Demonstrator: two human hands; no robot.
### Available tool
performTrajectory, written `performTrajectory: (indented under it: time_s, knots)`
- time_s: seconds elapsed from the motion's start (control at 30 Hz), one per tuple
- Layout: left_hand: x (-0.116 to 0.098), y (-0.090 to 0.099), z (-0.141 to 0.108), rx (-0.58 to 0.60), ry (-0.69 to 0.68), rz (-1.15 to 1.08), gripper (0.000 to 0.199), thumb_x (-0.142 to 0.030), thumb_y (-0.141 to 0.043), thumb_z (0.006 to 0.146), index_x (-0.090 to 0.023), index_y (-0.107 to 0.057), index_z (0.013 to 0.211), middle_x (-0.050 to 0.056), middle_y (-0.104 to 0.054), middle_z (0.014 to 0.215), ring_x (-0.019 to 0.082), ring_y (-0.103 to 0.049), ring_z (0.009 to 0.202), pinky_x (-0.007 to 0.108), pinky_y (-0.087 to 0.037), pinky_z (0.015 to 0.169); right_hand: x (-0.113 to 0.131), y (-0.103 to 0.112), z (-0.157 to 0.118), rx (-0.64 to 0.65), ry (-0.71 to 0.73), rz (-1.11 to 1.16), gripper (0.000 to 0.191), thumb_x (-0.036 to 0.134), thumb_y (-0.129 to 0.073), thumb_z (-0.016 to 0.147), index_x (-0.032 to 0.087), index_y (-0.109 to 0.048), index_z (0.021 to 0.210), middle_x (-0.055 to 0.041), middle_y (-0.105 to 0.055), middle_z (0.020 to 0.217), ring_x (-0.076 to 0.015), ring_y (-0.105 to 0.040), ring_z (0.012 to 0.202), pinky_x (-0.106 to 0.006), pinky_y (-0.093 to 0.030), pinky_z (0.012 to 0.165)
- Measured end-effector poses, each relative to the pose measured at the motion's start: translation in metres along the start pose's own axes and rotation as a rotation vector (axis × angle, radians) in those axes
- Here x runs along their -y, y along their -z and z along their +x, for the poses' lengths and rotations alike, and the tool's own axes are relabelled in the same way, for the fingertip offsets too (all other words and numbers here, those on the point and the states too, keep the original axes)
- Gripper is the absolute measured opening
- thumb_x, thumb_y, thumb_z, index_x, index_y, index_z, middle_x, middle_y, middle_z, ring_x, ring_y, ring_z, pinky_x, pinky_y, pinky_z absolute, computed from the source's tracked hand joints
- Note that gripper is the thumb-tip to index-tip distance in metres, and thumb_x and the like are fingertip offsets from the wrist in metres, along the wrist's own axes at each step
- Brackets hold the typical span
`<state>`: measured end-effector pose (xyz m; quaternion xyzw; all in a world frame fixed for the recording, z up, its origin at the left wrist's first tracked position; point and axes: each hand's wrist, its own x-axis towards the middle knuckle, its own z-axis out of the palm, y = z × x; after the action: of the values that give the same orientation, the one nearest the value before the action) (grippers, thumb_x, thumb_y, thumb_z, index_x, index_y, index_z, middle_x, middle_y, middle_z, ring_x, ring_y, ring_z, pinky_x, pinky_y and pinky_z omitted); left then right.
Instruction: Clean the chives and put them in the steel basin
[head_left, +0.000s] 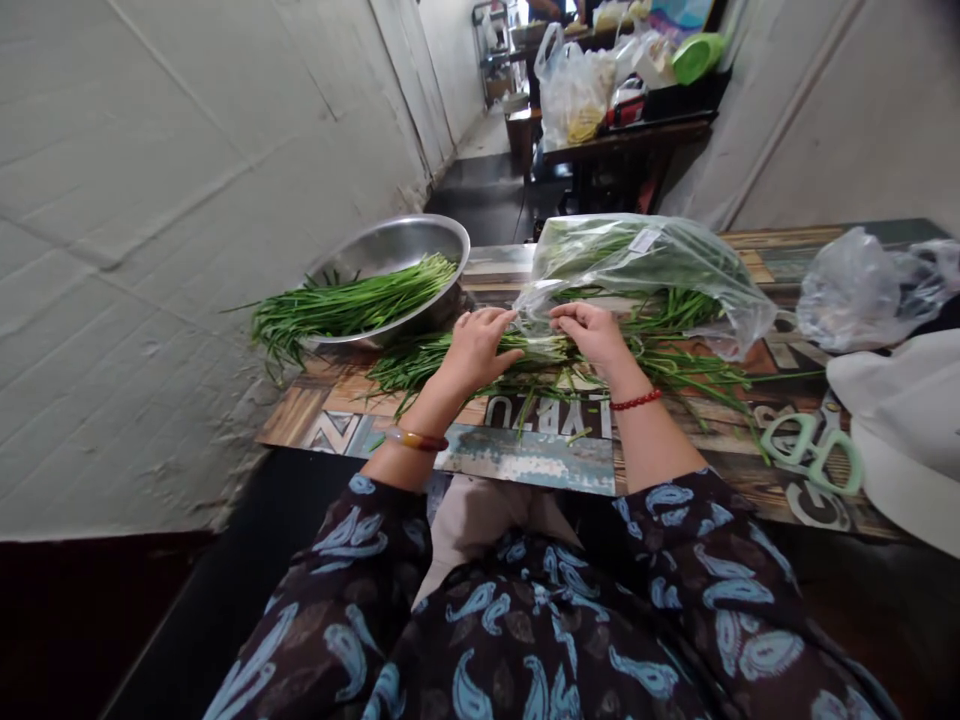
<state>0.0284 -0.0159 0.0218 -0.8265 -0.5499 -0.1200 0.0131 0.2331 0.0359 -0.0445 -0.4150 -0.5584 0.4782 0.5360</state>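
Observation:
My left hand [480, 350] is over the near bunch of green stalks [420, 362] on the patterned table [525, 455], its thumb apart from its fingers. Facing it, my right hand [592, 338] has its fingertips pinched near the pale stalk ends; what they hold is too small to make out. Just beyond my hands lies a clear plastic bag [637, 260] with more green stalks inside and beneath it. A steel bowl [375, 240] at the left holds a bundle of long green stalks [360, 300] whose leafy ends hang over the rim.
Green-handled scissors [814, 452] lie at the right beside a white cap [911, 420]. Behind them is a crumpled plastic bag [862, 290]. A wall [187, 250] runs along the left. Farther back, another table [630, 140] carries bags and boxes.

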Motion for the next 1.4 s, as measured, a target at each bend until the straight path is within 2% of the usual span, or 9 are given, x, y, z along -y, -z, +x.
performTrajectory:
  time_s: [0.1, 0.27, 0.43, 0.6, 0.77, 1.03, 1.13, 1.27, 1.4]
  knots:
    - [-0.001, -0.007, 0.012, 0.183, -0.016, 0.083, 0.074, -0.041, -0.070, 0.084, -0.017, -0.042, 0.149, 0.016, -0.052, 0.149, 0.032, -0.047, 0.138, 0.052, -0.029, 0.117, 0.003, 0.002, 0.000, -0.047, -0.097, 0.108, 0.018, 0.031, -0.066, 0.077, 0.018, -0.071, 0.089, -0.0009, -0.071, 0.077, -0.0109, -0.061, 0.067, -0.024, -0.049, 0.064]
    - [0.006, -0.009, 0.015, 0.373, -0.100, 0.152, 0.080, -0.040, -0.068, 0.084, -0.015, -0.037, 0.153, 0.017, -0.057, 0.145, 0.030, -0.057, 0.129, 0.039, -0.044, 0.106, 0.011, 0.003, 0.000, -0.076, -0.191, 0.280, 0.020, 0.034, -0.072, 0.076, 0.019, -0.070, 0.089, 0.0010, -0.069, 0.075, -0.0094, -0.060, 0.066, -0.021, -0.048, 0.058]
    - [0.011, 0.000, 0.014, 0.266, -0.075, 0.095, 0.082, -0.030, -0.066, 0.084, -0.020, -0.029, 0.157, 0.015, -0.066, 0.134, 0.030, -0.067, 0.115, 0.037, -0.051, 0.094, 0.020, 0.001, -0.001, -0.199, -0.121, 0.306, 0.023, 0.034, -0.074, 0.075, 0.019, -0.071, 0.092, 0.0010, -0.071, 0.079, -0.0087, -0.062, 0.069, -0.020, -0.050, 0.060]
    - [0.024, 0.007, 0.025, 0.013, 0.088, -0.305, 0.086, -0.034, -0.071, 0.078, -0.022, -0.035, 0.155, 0.013, -0.070, 0.125, 0.029, -0.068, 0.109, 0.039, -0.051, 0.094, 0.035, -0.004, -0.007, -0.380, 0.037, 0.187, 0.026, 0.040, -0.069, 0.080, 0.019, -0.070, 0.096, -0.0011, -0.073, 0.083, -0.0107, -0.063, 0.069, -0.022, -0.049, 0.058]
    - [0.037, -0.013, 0.032, -0.038, 0.080, -0.817, 0.064, -0.035, -0.071, 0.075, -0.010, -0.059, 0.133, 0.013, -0.070, 0.122, 0.027, -0.066, 0.109, 0.038, -0.049, 0.098, 0.039, -0.016, -0.018, -0.286, 0.118, -0.058, 0.024, 0.041, -0.064, 0.086, 0.019, -0.072, 0.092, -0.0021, -0.073, 0.081, -0.0133, -0.065, 0.070, -0.027, -0.051, 0.065]
    - [0.043, -0.024, 0.027, -0.014, 0.118, -1.114, 0.048, -0.035, -0.073, 0.076, -0.012, -0.067, 0.118, 0.010, -0.073, 0.115, 0.025, -0.066, 0.104, 0.034, -0.048, 0.095, 0.036, -0.037, -0.034, -0.157, 0.179, -0.384, 0.020, 0.037, -0.064, 0.088, 0.022, -0.069, 0.100, -0.0046, -0.073, 0.094, -0.0168, -0.067, 0.081, -0.031, -0.054, 0.074]
    - [0.045, -0.022, 0.027, -0.009, 0.117, -1.194, 0.047, -0.035, -0.075, 0.075, -0.012, -0.068, 0.116, 0.009, -0.073, 0.114, 0.024, -0.065, 0.104, 0.033, -0.047, 0.096, 0.029, -0.043, -0.034, -0.130, 0.093, -0.267, 0.026, 0.041, -0.067, 0.086, 0.022, -0.063, 0.104, -0.0046, -0.072, 0.094, -0.0166, -0.068, 0.081, -0.031, -0.055, 0.074]
    - [0.046, -0.021, 0.026, 0.013, 0.148, -1.285, 0.048, -0.037, -0.077, 0.074, -0.013, -0.068, 0.114, 0.008, -0.073, 0.111, 0.023, -0.065, 0.099, 0.031, -0.048, 0.091, 0.025, -0.042, -0.028, -0.185, -0.033, 0.019, 0.043, 0.048, -0.071, 0.082, 0.024, -0.056, 0.114, -0.0043, -0.071, 0.100, -0.0142, -0.068, 0.074, -0.027, -0.054, 0.060]
    - [0.045, -0.019, 0.025, 0.048, 0.101, -1.251, 0.048, -0.037, -0.078, 0.074, -0.013, -0.068, 0.114, 0.009, -0.073, 0.113, 0.023, -0.065, 0.102, 0.031, -0.047, 0.094, 0.029, -0.039, -0.023, -0.106, -0.065, 0.147, 0.055, 0.050, -0.077, 0.075, 0.025, -0.058, 0.121, -0.0053, -0.072, 0.107, -0.0145, -0.067, 0.076, -0.025, -0.052, 0.053]
